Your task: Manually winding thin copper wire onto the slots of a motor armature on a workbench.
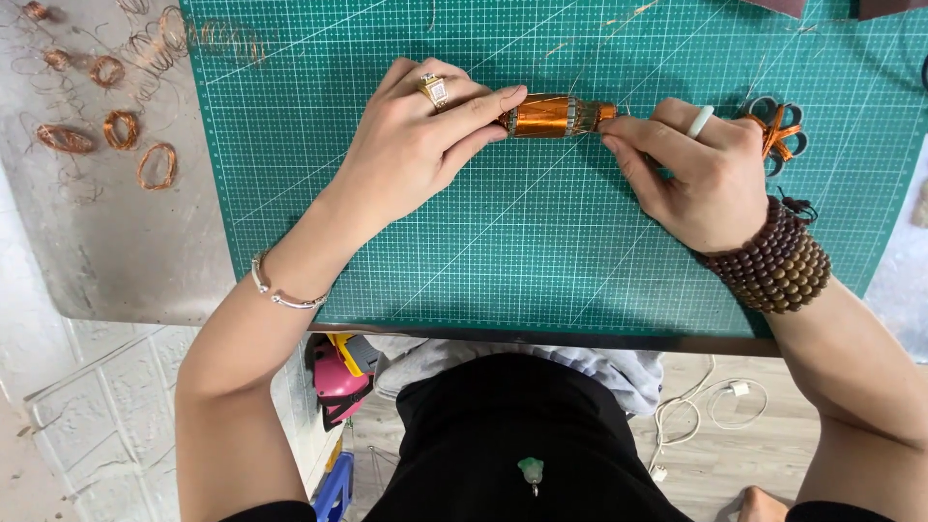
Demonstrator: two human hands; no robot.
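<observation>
copper, green and grey on the work surface

the cutting mat (541, 261) filling the upper middle of the frame is deep green, ruled with a fine pale grid and long white diagonals. at top centre the motor armature (559, 115) shines orange-copper with a silvery grey striped band toward its right end. the wire coils (121, 129) at upper left are reddish copper on a dull grey metal sheet (126, 251). the left hand (411, 145) wears a gold ring with a pale stone and a silver bangle; the right hand (701, 174) wears a white ring and dark brown bead bracelets. at lower centre, black clothing carries a small pale green pendant (531, 472).
</observation>
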